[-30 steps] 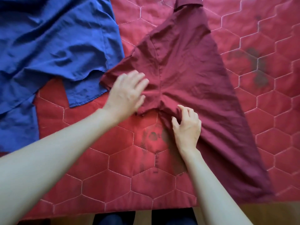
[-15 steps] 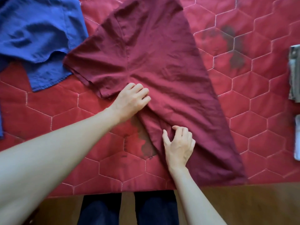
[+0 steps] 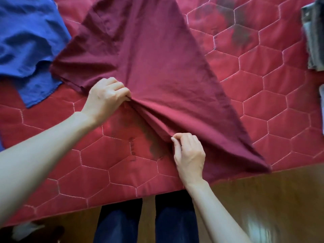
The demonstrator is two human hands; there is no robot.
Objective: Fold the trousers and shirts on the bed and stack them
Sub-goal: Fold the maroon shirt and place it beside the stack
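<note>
A maroon shirt [image 3: 157, 64] lies spread across the red quilted bed [image 3: 263, 102], folded lengthwise with one short sleeve sticking out to the left. My left hand [image 3: 107, 97] grips the shirt's near edge just below that sleeve, fingers curled into the cloth. Lower down the same edge, my right hand [image 3: 190, 153] pinches the fabric between thumb and fingers. The cloth between the two hands is lifted into a ridge of creases. The shirt's bottom corner reaches the bed's near edge at the right.
A blue garment [image 3: 28, 41] lies crumpled at the upper left, next to the maroon sleeve. Grey folded clothes [image 3: 313, 32] sit at the right edge. Wooden floor [image 3: 263, 199] and my legs show below the bed's near edge.
Both hands went from resting flat on the shirt to gripping its near edge. The fabric between them has bunched up and lifted. The view has shifted down and right.
</note>
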